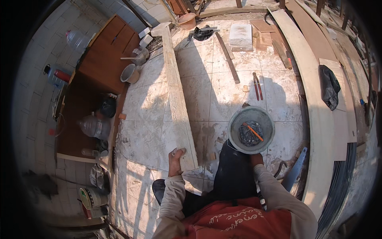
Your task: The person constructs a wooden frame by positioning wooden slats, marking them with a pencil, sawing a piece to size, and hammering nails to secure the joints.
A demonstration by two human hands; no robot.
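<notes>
While the left hand (175, 160) grips the long plank's (176, 95) near end, it stretches away ahead.
Right hand (256, 159) holds the grey bucket (251, 129), grip hidden.

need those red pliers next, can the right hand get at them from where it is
Probably not without leaning forward. The right hand is at the near rim of the bucket, and the red pliers lie on the tiled floor beyond it, so the bucket stands between. The floor around the pliers looks free.
</notes>
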